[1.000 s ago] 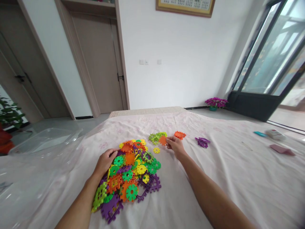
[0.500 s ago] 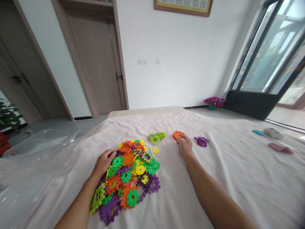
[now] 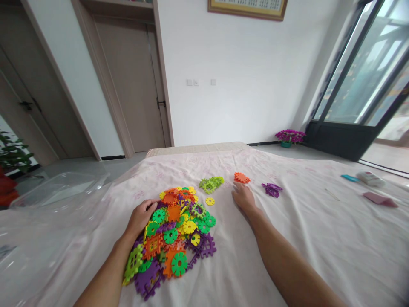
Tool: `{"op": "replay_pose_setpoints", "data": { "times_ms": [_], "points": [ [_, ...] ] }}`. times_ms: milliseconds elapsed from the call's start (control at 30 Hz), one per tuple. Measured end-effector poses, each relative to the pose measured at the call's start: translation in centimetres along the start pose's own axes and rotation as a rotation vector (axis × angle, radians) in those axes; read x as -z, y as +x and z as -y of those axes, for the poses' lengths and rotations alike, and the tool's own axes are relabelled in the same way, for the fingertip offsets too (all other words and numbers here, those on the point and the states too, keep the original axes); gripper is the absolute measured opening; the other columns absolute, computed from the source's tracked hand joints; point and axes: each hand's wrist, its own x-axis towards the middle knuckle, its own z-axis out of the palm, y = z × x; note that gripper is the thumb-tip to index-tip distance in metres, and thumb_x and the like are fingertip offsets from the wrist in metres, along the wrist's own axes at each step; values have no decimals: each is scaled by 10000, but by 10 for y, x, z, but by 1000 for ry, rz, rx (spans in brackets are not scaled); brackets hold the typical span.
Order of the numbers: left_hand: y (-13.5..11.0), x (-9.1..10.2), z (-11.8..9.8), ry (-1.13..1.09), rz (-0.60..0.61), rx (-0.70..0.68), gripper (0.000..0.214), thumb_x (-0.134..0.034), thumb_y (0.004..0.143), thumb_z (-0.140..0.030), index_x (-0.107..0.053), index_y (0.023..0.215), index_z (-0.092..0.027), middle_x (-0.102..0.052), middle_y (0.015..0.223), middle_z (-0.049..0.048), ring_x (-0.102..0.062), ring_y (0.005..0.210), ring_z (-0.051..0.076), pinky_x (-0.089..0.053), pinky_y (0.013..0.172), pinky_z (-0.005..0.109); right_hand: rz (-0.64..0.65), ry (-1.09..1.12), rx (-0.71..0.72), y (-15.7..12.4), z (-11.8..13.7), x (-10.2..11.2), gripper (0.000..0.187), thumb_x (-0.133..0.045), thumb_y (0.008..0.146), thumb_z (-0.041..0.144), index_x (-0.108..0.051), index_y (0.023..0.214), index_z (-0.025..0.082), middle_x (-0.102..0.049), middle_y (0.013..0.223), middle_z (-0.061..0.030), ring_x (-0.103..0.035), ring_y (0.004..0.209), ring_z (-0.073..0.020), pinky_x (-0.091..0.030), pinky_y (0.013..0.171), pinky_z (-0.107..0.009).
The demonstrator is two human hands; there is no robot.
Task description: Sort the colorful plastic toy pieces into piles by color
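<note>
Plastic building pieces (image 3: 174,212) lay in a big heap in front of us in the head view. We saw orange, purple, green and yellow ones, some square and some round like flowers. Our left hand (image 3: 139,216) rested on the left side of the heap and touched it, but we could not tell if its fingers held a piece. Our right hand (image 3: 244,198) was just on the near side of a small orange pile (image 3: 242,178), with its fingertips close to it. We could not tell if those fingers were apart or together. A light green pile (image 3: 211,184) lay to the left of that hand, and a purple pile (image 3: 272,190) lay to its right. One yellow round piece (image 3: 208,202) sat between the heap and our right hand. All of these lay on a pale flowered sheet (image 3: 345,238).
</note>
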Motion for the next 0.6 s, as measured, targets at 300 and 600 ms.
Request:
{"op": "replay_pose_setpoints", "data": {
  "times_ms": [300, 600],
  "points": [
    [0, 0, 3, 2, 5, 3, 431, -481, 851, -500, -704, 1091, -220, -709, 1153, 38, -620, 1108, 237, -444, 986, 330, 348, 624, 274, -22, 62, -2, 230, -584, 797, 291, -720, 922, 154, -705, 814, -43, -616, 702, -160, -467, 654, -257],
    [0, -1, 0, -15, -6, 1, 426, -489, 841, -498, -711, 1079, -223, -711, 1152, 33, -623, 1107, 236, -447, 989, 327, 382, 142, 427, -40, 89, 15, 298, -633, 818, 328, -680, 1091, 217, -605, 1055, -60, -585, 865, -162, -420, 772, -248]
  ]
}}
